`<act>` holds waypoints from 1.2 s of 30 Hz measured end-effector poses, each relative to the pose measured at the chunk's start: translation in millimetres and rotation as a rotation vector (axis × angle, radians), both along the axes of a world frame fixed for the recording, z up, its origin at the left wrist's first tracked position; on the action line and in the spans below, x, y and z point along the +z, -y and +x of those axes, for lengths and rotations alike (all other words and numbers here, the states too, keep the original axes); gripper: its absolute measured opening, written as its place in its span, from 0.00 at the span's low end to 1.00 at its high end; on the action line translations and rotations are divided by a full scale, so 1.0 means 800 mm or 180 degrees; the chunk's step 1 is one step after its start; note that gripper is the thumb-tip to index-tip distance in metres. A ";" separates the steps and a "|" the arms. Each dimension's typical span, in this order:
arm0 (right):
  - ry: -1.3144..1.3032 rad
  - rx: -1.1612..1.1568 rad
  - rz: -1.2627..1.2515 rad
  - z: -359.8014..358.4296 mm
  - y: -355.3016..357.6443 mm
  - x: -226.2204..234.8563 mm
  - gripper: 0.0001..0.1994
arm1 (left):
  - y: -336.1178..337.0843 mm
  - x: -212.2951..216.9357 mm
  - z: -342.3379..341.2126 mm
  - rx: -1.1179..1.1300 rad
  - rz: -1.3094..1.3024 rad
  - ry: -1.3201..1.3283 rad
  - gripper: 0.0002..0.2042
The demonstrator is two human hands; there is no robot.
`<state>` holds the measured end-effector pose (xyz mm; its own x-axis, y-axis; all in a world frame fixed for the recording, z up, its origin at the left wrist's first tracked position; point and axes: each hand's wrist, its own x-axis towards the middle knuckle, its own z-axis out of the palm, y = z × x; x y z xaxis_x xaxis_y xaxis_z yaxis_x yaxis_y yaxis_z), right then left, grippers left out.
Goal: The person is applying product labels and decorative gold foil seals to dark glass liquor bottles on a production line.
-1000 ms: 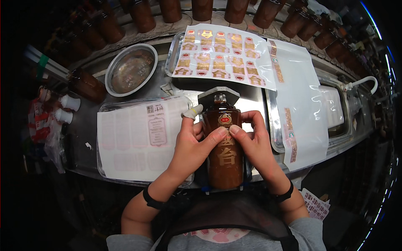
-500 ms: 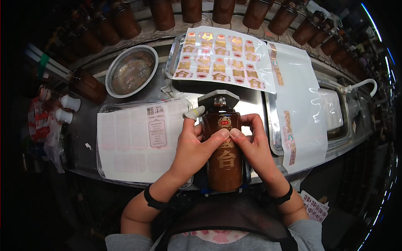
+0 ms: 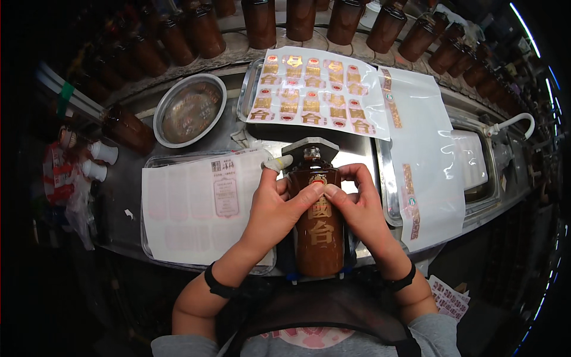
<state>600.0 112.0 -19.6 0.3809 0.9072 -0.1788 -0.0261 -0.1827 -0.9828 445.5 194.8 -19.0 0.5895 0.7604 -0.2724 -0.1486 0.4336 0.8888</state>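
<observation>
A brown glazed bottle (image 3: 319,259) with a short clear-topped neck leans back on a small stand (image 3: 310,143), its neck pointing away from me. Gold characters (image 3: 321,233) run down its front, below a small red emblem. My left hand (image 3: 275,205) wraps the bottle's left side, thumb pressed on the front by the emblem. A whitish cover (image 3: 278,162) sits on its index finger. From the right side, my right hand (image 3: 358,205) grips the bottle likewise, thumb tip beside the left one. Both thumbs partly cover the emblem, and the fingers behind are hidden.
A sheet of gold-and-red labels (image 3: 315,89) lies on a tray behind the bottle. White printed sheets (image 3: 184,208) lie left, label-strip backing (image 3: 425,160) right. A metal basin (image 3: 190,110) stands back left, a sink with a white tap (image 3: 514,122) far right. Brown bottles (image 3: 260,24) line the back.
Both thumbs have moved up the bottle's front, from the upper gold character onto the emblem, uncovering that character. The back row of bottles has shifted sideways. My view has tilted slightly.
</observation>
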 end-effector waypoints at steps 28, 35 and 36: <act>-0.1523 -0.0549 0.0108 0.044 0.042 0.028 0.26 | 0.050 -0.034 -0.032 -0.0569 0.0382 0.0026 0.48; 0.1437 0.0455 0.0661 -0.039 0.038 0.047 0.16 | 0.030 -0.045 -0.076 -0.0554 0.0453 0.0029 0.48; 0.1904 0.0770 0.0696 -0.043 0.026 0.055 0.16 | 0.028 -0.047 -0.082 -0.0593 0.0480 -0.0054 0.48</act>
<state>565.3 91.5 24.2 0.1389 0.9706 0.1966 0.5500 0.0895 -0.8304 379.7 172.7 -56.4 0.7198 0.6718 -0.1751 -0.0630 0.3144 0.9472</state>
